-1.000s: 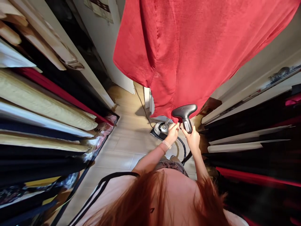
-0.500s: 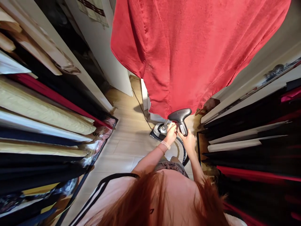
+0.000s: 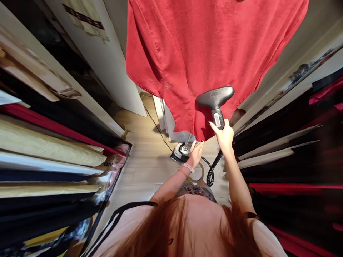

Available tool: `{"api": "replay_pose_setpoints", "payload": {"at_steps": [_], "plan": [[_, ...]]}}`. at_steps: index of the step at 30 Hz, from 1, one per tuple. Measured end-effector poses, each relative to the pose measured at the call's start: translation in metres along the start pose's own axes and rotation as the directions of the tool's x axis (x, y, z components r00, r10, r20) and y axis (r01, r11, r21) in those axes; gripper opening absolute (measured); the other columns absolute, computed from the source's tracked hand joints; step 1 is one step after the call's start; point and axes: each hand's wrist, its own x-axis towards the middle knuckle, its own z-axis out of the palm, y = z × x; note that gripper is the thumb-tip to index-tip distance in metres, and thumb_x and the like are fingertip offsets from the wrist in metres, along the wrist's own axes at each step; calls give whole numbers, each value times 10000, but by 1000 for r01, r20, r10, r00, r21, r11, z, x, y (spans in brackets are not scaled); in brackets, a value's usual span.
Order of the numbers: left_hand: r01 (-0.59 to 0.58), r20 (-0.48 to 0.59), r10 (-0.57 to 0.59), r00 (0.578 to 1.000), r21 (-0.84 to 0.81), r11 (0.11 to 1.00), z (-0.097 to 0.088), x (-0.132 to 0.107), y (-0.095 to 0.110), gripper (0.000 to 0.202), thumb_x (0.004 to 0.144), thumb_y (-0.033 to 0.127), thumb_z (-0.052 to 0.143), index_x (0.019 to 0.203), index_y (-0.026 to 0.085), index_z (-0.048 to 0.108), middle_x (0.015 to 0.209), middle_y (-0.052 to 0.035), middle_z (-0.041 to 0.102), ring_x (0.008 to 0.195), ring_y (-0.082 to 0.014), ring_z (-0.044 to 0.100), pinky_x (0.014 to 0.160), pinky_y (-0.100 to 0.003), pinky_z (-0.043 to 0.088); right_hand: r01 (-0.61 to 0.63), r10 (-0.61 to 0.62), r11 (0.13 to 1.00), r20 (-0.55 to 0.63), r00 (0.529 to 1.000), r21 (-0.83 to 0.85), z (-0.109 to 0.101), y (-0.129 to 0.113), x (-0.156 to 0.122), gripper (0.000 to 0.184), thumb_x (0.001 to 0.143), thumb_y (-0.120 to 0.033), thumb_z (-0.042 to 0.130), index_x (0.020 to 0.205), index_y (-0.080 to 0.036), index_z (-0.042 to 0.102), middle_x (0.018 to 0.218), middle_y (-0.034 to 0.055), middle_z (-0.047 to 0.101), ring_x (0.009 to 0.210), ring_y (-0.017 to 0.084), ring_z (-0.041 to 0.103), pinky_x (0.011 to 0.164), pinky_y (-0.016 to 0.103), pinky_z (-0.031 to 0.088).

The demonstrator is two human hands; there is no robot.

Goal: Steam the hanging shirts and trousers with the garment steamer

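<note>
A red garment (image 3: 203, 53) hangs in front of me, its hem at about waist height. My right hand (image 3: 224, 135) is closed around the handle of a black steamer head (image 3: 215, 101), which is raised against the lower part of the cloth. A black hose (image 3: 211, 169) runs down from the handle toward the steamer base (image 3: 182, 151) on the floor. My left hand (image 3: 196, 151) pinches the bottom hem of the garment between its fingers, just left of the steamer handle. A bracelet sits on my left wrist.
Racks of hanging clothes (image 3: 48, 150) line the left side, and darker garments (image 3: 289, 167) fill the right. A white door (image 3: 112, 67) stands behind the left rack. A thin cable (image 3: 158, 128) crosses the tiled floor (image 3: 144, 167) toward the base.
My right hand has lifted the steamer head from the hem up onto the cloth. The left hand has stayed low, holding the hem.
</note>
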Motion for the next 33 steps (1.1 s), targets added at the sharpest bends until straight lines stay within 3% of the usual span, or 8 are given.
{"api": "replay_pose_setpoints", "payload": {"at_steps": [4, 13, 18, 23, 26, 30, 32, 33], "plan": [[-33, -18, 33, 999, -1, 999, -1, 1, 1, 448, 853, -43, 623, 1238, 181, 579, 1054, -63, 729, 1085, -110, 691, 1117, -256, 462, -10, 7, 998, 61, 998, 56, 11, 14, -22, 555, 867, -761, 517, 966, -217, 566, 775, 29, 688, 710, 196, 625, 724, 297, 450], [-50, -84, 49, 995, -9, 999, -11, 14, 19, 440, 865, -32, 588, 1243, 190, 547, 1097, -94, 720, 1193, -151, 670, 1108, -270, 495, -284, 248, 955, 294, 923, 88, 57, 59, -89, 443, 786, -660, 662, 857, -228, 595, 601, -24, 634, 587, 197, 642, 622, 279, 461], [-58, -105, 62, 993, 38, 998, -15, 14, 27, 321, 868, -33, 568, 1086, 194, 625, 1167, -88, 707, 1295, -150, 609, 1116, -220, 484, -258, 172, 910, 270, 947, 324, 46, 18, -51, 456, 750, -664, 699, 827, -230, 583, 584, -41, 614, 525, 177, 617, 583, 280, 473], [-95, -164, 117, 980, 137, 986, -21, 0, 45, 364, 889, 1, 515, 1145, 238, 615, 1237, -86, 683, 1401, -170, 522, 1168, -239, 436, -123, 49, 802, 140, 989, 585, 2, -50, 19, 483, 715, -654, 750, 834, -221, 574, 623, -49, 631, 518, 157, 620, 565, 267, 477], [-162, -200, 212, 957, 237, 958, -29, -9, 58, 425, 838, 9, 573, 1167, 277, 594, 1356, -109, 624, 1422, -221, 500, 1192, -329, 429, -47, 52, 721, 14, 999, 691, -27, -68, 30, 481, 723, -640, 757, 820, -211, 565, 630, -42, 624, 494, 152, 602, 558, 281, 489], [-411, -201, 526, 826, 423, 807, -12, -24, 82, 438, 789, 90, 671, 1131, 353, 599, 1460, -39, 548, 1447, -251, 466, 1232, -420, 375, -25, 158, 612, -91, 983, 791, -51, -43, 11, 457, 732, -615, 761, 864, -212, 589, 637, -29, 612, 516, 160, 595, 529, 286, 502], [-623, 0, 716, 698, 494, 607, 25, -41, 103, 285, 819, 187, 669, 1023, 386, 659, 1313, 9, 636, 1386, -236, 529, 1239, -394, 368, -50, 254, 576, -121, 960, 816, -57, -15, 0, 450, 729, -599, 768, 883, -208, 607, 635, -26, 614, 522, 160, 593, 522, 280, 504], [-730, 151, 789, 596, 511, 454, 51, -53, 115, 217, 820, 222, 665, 957, 388, 692, 1200, 7, 677, 1334, -251, 569, 1232, -404, 382, -71, 301, 560, -122, 946, 825, -59, 0, -3, 452, 724, -597, 772, 880, -205, 611, 632, -24, 615, 518, 160, 594, 511, 276, 500]]}}
